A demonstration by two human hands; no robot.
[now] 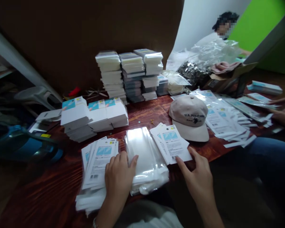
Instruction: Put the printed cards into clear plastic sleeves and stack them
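Note:
A stack of clear plastic sleeves [142, 152] lies in front of me on the dark red wooden table. My left hand [120, 172] rests at its left edge, thumb apart from the fingers and lying on the sleeves. Left of that hand is a pile of bagged printed cards [98, 167], white with blue pictures. My right hand [198, 172] has its thumb on the lower edge of a printed card [172, 142] and its fingers at the card's right edge. That card tops a small fanned pile right of the sleeves.
Thick card stacks [106, 115] stand at back left, with taller stacks [133, 76] behind. A beige cap [188, 115] sits on the right, beside spread bagged cards [218, 120]. A co-worker's hands [283, 110] are at far right. Another person [207, 38] sits beyond plastic bags.

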